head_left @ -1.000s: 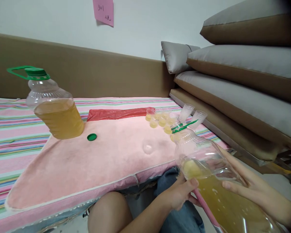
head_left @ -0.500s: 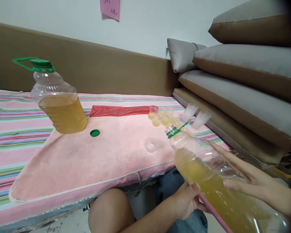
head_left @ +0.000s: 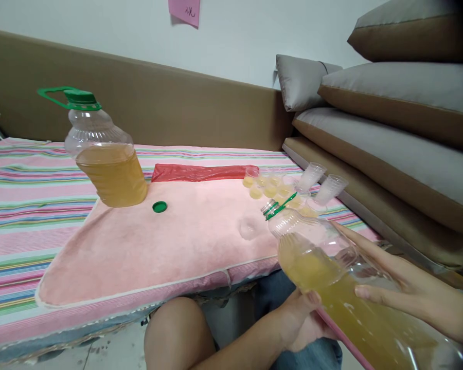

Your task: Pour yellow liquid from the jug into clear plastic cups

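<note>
A large clear plastic bottle (head_left: 312, 262) of yellowish liquid lies tilted in my two hands, its uncapped mouth with a green collar pointing up and left. My left hand (head_left: 303, 321) grips it from below. Wrapped along its far side is my right hand (head_left: 393, 282), thumb on the near face. Just left of the mouth, a clear plastic cup (head_left: 249, 227) sits on the pink cloth. Behind the bottle neck stand several small cups (head_left: 270, 188) with yellow liquid, partly hidden. A loose green cap (head_left: 159, 206) rests on the cloth farther left.
A second big bottle (head_left: 113, 174), green-capped with a handle, stands at left. A red plastic bag (head_left: 204, 173) lies behind the pink cloth (head_left: 139, 252). Two stacks of cups (head_left: 312, 176) lean near piled cushions (head_left: 389, 139) at right. My knee (head_left: 179, 334) is below the bed edge.
The view has turned slightly left, so the background things appear farther right. My hands hold the bottle in nearly the same pose, with no clear change in their grip.
</note>
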`<state>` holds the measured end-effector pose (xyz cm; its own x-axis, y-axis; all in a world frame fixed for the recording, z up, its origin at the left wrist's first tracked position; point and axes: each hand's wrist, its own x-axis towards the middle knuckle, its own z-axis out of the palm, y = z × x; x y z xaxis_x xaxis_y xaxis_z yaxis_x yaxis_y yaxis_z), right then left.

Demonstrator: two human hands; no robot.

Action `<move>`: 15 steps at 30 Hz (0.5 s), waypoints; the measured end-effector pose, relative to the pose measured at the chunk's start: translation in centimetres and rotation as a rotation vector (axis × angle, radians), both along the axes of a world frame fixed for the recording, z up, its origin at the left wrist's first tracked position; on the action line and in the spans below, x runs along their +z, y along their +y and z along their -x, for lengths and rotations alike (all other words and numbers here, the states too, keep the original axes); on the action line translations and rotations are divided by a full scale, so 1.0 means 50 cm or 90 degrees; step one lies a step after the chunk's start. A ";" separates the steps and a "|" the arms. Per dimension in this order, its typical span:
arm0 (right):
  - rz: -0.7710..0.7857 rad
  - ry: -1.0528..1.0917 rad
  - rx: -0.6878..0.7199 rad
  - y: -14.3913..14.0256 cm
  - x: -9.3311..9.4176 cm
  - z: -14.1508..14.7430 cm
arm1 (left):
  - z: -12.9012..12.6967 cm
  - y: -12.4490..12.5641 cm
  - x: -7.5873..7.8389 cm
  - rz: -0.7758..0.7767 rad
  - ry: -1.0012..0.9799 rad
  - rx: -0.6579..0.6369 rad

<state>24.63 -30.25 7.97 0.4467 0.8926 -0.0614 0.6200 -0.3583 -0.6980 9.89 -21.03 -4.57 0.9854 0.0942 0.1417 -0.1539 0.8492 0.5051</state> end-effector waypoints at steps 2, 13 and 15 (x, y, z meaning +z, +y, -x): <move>0.006 -0.010 0.003 0.000 0.003 0.000 | -0.001 0.002 -0.002 0.008 -0.011 -0.015; 0.058 -0.022 0.039 0.001 0.037 -0.013 | 0.009 0.032 0.020 -0.029 0.000 -0.040; 0.050 -0.025 0.038 0.000 0.037 -0.015 | 0.009 0.037 0.018 -0.041 0.039 -0.002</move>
